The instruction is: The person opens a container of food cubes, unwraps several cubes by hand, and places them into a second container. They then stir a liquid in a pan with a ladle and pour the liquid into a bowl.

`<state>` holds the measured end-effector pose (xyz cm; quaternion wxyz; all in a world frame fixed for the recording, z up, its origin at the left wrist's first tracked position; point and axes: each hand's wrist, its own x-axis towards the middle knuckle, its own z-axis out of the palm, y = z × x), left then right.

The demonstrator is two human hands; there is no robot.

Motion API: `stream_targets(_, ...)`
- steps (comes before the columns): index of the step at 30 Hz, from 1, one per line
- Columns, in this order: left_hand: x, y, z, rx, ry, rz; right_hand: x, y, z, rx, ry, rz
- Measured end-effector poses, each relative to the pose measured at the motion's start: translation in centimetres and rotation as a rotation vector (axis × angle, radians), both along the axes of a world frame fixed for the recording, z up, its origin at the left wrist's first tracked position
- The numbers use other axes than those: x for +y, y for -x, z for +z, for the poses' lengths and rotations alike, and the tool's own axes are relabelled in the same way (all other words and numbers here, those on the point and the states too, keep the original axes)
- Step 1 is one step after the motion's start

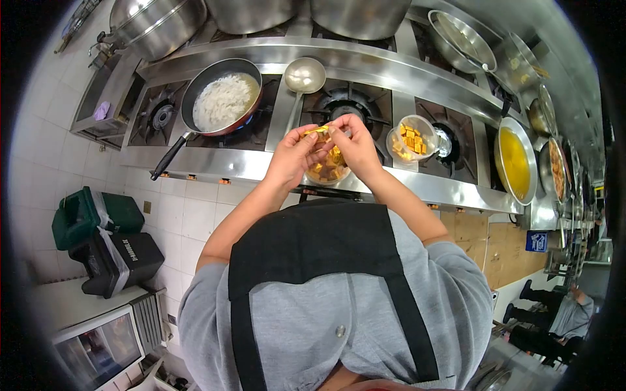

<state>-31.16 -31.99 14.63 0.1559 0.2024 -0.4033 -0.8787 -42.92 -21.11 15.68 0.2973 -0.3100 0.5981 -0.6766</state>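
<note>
Between the fingertips of both hands is a small stock cube in a shiny yellow wrapper point(318, 130). My left hand point(291, 156) pinches it from the left, and my right hand point(355, 148) grips its other end. Just beneath the hands, at the stove's front edge, a clear tub point(334, 182) holds brownish cubes and yellow wrappers; the hands partly hide it. To the right, another clear tub point(433, 144) contains several yellow cubes, with a clear lid or second tub under its left side.
A black-handled pan point(222, 72) with white pieces in liquid sits on the left burner. Beside it lies a large ladle point(304, 75). A metal bowl of yellow liquid point(515, 159) stands at right. Green point(78, 218) and black bins point(140, 254) are on the floor; another person point(567, 316) is lower right.
</note>
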Motion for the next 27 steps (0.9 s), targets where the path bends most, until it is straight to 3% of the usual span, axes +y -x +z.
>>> stream_targets(4, 0.0, -0.5, -0.1, -0.027, 0.071, 0.008, 0.0, 0.3, -0.1, 0.399, -0.046, 0.048)
stream_targets(8, -0.1, -0.6, 0.4, -0.062, 0.252, 0.058, 0.3, 0.1, 0.6, 0.488, -0.168, 0.032)
stream_targets(16, -0.4, -1.3, -0.2, -0.099, 0.233, -0.032, 0.3, 0.0, 0.9, 0.754, -0.270, -0.045)
stream_targets(19, -0.7, -1.3, -0.9, -0.088, 0.191, -0.052, 0.1, 0.5, 0.3, 0.264, -0.308, 0.076)
stream_targets(22, -0.6, -1.3, -0.5, -0.093, 0.065, -0.056, -0.2, 0.4, -0.3, 0.171, -0.247, 0.030)
stream_targets(27, -0.4, -1.3, 0.4, -0.096, -0.153, -0.165, 0.7, -0.8, 0.9, 0.717, -0.127, -0.066)
